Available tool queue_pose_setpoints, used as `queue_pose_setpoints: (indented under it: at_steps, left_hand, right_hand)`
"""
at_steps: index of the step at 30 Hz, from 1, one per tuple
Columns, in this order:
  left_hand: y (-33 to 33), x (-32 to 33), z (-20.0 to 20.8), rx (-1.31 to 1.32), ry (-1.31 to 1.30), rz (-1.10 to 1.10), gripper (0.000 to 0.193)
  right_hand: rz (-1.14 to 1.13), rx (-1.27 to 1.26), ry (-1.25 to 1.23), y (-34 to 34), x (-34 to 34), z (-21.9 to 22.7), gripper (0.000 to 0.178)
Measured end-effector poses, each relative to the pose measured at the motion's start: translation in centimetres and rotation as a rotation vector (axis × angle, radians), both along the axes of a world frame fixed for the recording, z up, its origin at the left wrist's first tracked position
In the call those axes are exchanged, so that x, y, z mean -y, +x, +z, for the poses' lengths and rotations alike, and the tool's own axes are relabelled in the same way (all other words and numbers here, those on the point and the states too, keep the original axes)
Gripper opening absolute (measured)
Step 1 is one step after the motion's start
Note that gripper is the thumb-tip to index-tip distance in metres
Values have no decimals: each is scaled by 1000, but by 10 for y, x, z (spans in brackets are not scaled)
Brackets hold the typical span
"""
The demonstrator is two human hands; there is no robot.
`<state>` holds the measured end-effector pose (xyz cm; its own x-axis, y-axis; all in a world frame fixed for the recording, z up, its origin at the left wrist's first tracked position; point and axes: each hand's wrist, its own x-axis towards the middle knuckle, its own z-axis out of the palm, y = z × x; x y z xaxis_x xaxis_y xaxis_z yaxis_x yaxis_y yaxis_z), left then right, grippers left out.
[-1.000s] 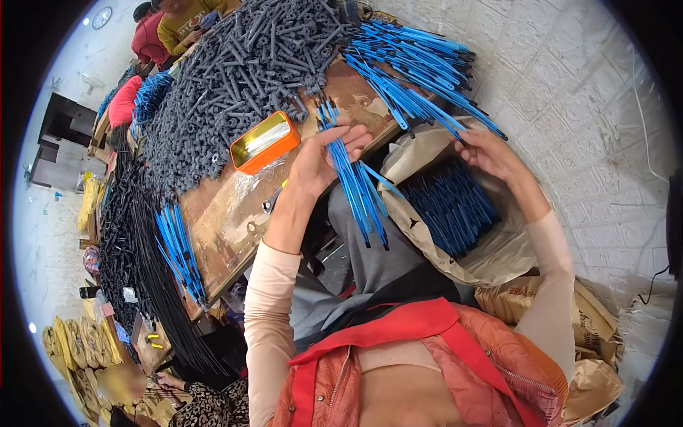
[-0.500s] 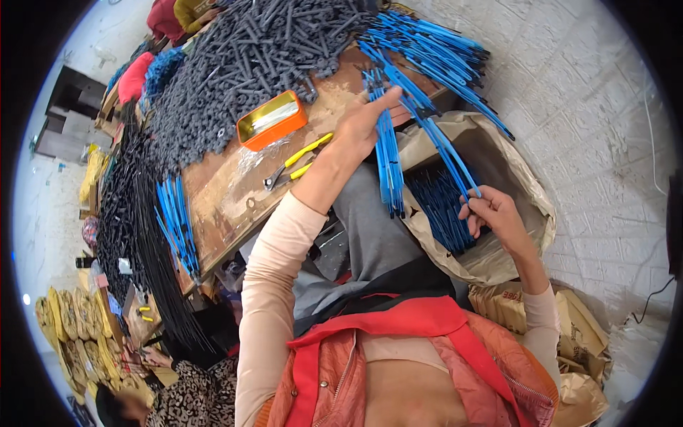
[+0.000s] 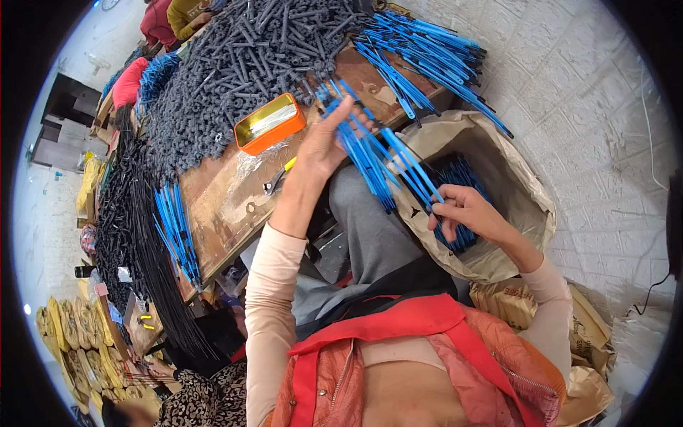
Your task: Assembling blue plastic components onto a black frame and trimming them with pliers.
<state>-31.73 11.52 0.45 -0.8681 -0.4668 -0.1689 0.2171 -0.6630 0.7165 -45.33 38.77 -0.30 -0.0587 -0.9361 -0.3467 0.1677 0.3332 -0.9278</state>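
Note:
In my left hand (image 3: 329, 139) is a bundle of thin blue rods with black ends (image 3: 368, 164); the fingers are wrapped round it above the table's edge, and the rods slant down to the right. My right hand (image 3: 466, 213) pinches the lower ends of a few separate blue rods (image 3: 413, 167), whose upper ends reach toward the bundle. These rods are partly smeared by motion. Below the right hand, an open paper sack (image 3: 523, 192) holds many more blue rods (image 3: 462, 171). Cutting pliers with yellow handles (image 3: 274, 181) lie on the table, partly hidden by my left forearm.
A large heap of grey plastic parts (image 3: 235, 78) covers the back of the wooden table (image 3: 220, 192). An orange tin (image 3: 274, 136) stands before it. More blue rods lie at the right corner (image 3: 434, 53) and left edge (image 3: 176, 228), beside long black strands (image 3: 142, 235). Other people sit nearby.
My left hand has moved left with its bundle, now tilted. My right hand has moved left with its rods, close to the bundle. Several rods stay behind on the table's right corner.

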Motion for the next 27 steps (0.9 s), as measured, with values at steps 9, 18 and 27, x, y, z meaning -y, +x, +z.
queue_pose_setpoints:
  at_steps: [9,18,27]
  left_hand:
    - [22,14,1,49,127,75,25]
    - [27,23,-8,86,204,89,33]
    - [21,30,-18,30,244,168,39]
  right_hand:
    - [-351,-498,-71,-101,81,-4,23]
    - [5,-569,80,-144,137,86,26]
    - [-38,193,-14,-101,118,28,23]
